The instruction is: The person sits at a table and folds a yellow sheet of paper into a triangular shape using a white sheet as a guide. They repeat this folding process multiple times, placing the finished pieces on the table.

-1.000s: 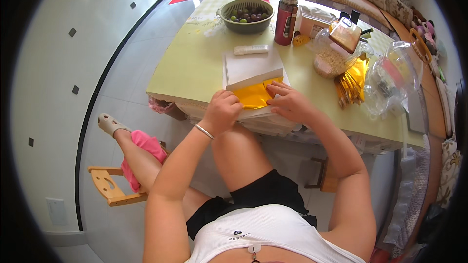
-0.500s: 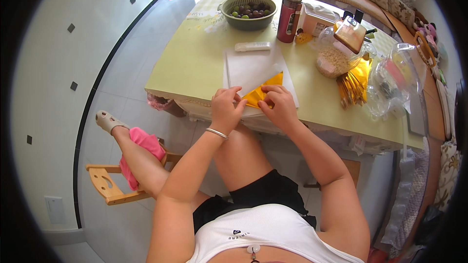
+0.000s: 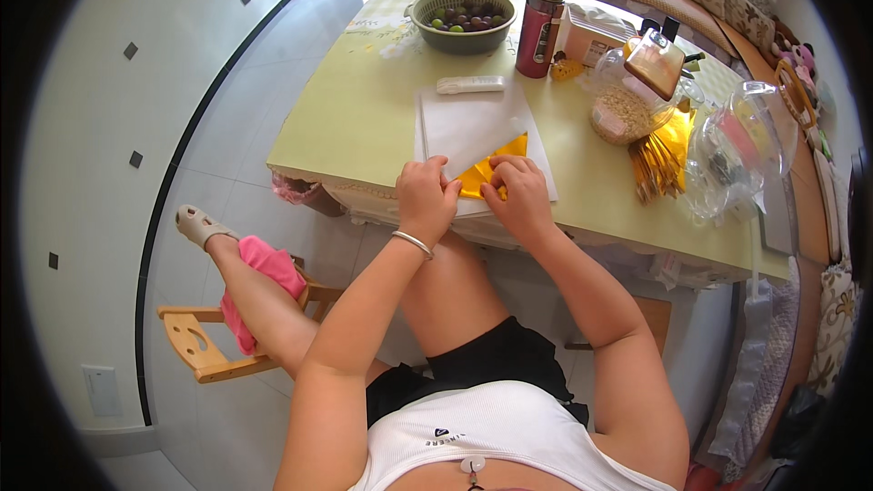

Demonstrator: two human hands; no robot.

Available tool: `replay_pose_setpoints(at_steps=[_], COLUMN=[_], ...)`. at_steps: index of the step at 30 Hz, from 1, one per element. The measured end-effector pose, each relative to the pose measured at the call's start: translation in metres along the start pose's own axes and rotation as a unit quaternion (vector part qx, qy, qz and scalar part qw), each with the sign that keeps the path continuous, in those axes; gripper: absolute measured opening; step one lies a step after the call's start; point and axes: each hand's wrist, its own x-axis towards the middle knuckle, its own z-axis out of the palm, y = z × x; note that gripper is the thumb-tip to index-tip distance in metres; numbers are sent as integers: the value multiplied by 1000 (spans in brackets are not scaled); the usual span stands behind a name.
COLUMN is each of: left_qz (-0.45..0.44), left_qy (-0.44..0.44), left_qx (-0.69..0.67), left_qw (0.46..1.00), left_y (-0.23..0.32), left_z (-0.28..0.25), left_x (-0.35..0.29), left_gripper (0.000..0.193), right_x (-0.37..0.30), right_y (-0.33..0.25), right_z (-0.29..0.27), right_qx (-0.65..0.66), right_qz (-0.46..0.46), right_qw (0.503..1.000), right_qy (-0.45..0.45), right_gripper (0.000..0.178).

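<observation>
The foil (image 3: 474, 180) lies on white paper (image 3: 464, 120) by the near edge of the counter (image 3: 341, 132). The right hand (image 3: 520, 189) pinches its right side; the left hand (image 3: 426, 195) curls at its left end, its grip unclear. Right, a gold stack (image 3: 661, 156); far, a flask (image 3: 537, 39) and a bowl (image 3: 464, 43).
</observation>
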Motion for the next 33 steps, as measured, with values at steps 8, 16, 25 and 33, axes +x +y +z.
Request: replay_pose_setpoints(at_steps=[8,16,25,33], left_qz=[162,251,91,81], left_qy=[122,27,9,-74], left_qx=[113,198,170,234], left_qw=[973,947,981,966], left_y=[21,10,31,39], left_z=[-11,-8,-3,2], left_x=[2,-25,11,25], left_gripper=[25,12,31,35], right_x=[-5,-5,21,63], right_y=[8,-1,4,36], right_z=[3,-1,-31,-43], right_qx=[-66,-111,-28,-182], right_qz=[-68,-75,-8,-204], right_qw=[995,989,995,960], right_qy=[-25,-57,-92,-52], right_gripper=[34,36,53,65])
